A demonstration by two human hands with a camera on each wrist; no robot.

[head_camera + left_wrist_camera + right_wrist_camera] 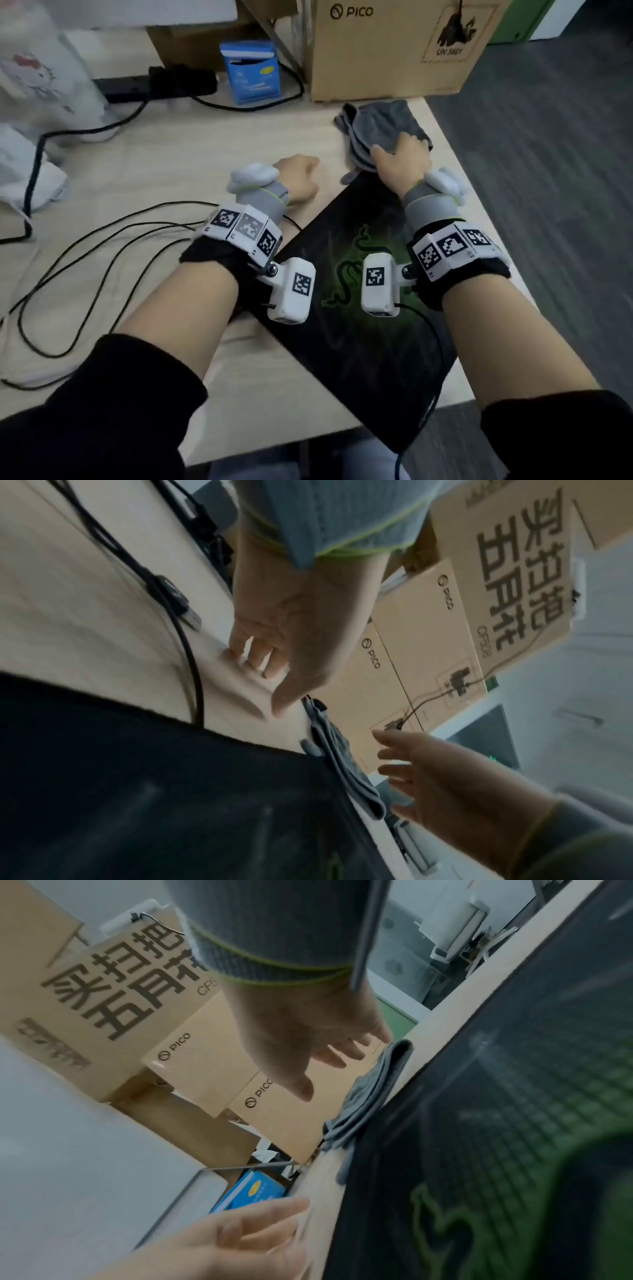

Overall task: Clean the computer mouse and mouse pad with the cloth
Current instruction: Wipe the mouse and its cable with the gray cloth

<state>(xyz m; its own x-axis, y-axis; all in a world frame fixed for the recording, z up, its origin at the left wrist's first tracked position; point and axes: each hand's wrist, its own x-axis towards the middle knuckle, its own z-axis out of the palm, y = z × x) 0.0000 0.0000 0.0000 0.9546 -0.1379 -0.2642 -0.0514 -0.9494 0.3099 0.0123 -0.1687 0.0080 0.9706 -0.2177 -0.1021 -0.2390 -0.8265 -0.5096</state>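
Cardboard boxes (pixel 394 51) stand at the far edge of the pale tabletop (pixel 171 164), with a blue packet (pixel 253 73) beside them. My right hand (pixel 400 161) lies on the grey cloth (pixel 383 126), fingers spread and relaxed, not closed around it. The cloth touches the far corner of the black mouse pad (pixel 359 342). My left hand (pixel 298 180) rests on the tabletop just left of the pad, fingers loose, holding nothing. Black cables (pixel 102 240) lie at the left

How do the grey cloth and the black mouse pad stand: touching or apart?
Touching. The right wrist view shows folds of the cloth lying over the far corner of the mouse pad.
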